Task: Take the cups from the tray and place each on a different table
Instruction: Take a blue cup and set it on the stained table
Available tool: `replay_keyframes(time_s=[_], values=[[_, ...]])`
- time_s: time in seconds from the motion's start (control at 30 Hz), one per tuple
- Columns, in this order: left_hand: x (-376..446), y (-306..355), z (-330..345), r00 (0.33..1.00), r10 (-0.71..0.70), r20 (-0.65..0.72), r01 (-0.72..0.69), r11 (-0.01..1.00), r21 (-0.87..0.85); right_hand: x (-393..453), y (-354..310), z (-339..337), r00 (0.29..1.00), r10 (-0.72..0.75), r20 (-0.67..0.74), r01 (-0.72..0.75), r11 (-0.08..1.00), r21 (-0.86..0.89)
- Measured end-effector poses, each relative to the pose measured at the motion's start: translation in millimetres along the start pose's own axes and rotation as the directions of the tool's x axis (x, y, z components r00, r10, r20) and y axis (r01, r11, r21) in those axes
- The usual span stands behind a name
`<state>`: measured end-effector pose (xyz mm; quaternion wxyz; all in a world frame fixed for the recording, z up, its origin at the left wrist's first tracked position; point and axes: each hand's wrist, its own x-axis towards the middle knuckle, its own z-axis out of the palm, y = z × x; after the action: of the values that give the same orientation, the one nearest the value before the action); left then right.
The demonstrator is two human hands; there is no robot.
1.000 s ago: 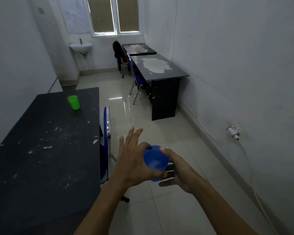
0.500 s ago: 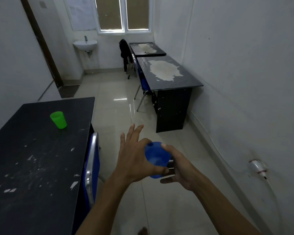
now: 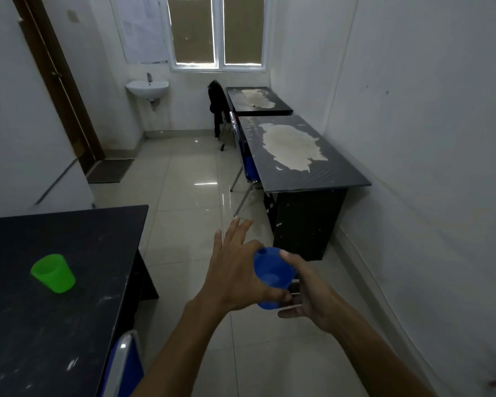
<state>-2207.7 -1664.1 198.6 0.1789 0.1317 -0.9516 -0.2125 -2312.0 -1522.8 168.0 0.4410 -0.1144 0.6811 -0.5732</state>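
Observation:
A blue cup (image 3: 272, 275) is held in mid-air over the floor, tilted with its mouth toward me. My left hand (image 3: 235, 273) is on its left side, thumb across the lower part and fingers spread. My right hand (image 3: 309, 290) grips it from the right, thumb on the rim, with a thin dark object (image 3: 295, 285) showing under that thumb. A green cup (image 3: 53, 273) stands upright on the black table (image 3: 69, 325) at my left. No tray can be made out for certain.
Two black tables with worn pale patches line the right wall, one nearer (image 3: 304, 156) and one farther (image 3: 258, 101), with blue chairs (image 3: 248, 164) beside them. Another blue chair (image 3: 123, 368) is tucked at the left table. A sink (image 3: 147, 88), a door and a window are at the back.
The view has moved forward along the aisle: the left table and green cup slid toward the lower left and the right tables came closer. Both hands keep the same hold on the blue cup.

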Motion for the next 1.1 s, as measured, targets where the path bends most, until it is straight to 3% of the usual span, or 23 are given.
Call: replay_keyframes(time_s=[0.37, 0.73, 1.1], values=[[197, -100, 22, 0.998, -0.046, -0.034, 0.046, 0.999, -0.014, 209, -97, -28, 0.996, -0.039, 0.081, 0.040, 0.999, -0.014], [383, -204, 37, 0.982, -0.181, -0.046, 0.171, 0.971, -0.164, 416, -203, -41, 0.987, 0.012, 0.159, 0.002, 0.996, -0.090], [540, -340, 40, 0.990, -0.128, -0.052, 0.117, 0.978, -0.172, 599, -281, -18, 0.990, -0.009, 0.141, 0.017, 0.999, -0.052]])
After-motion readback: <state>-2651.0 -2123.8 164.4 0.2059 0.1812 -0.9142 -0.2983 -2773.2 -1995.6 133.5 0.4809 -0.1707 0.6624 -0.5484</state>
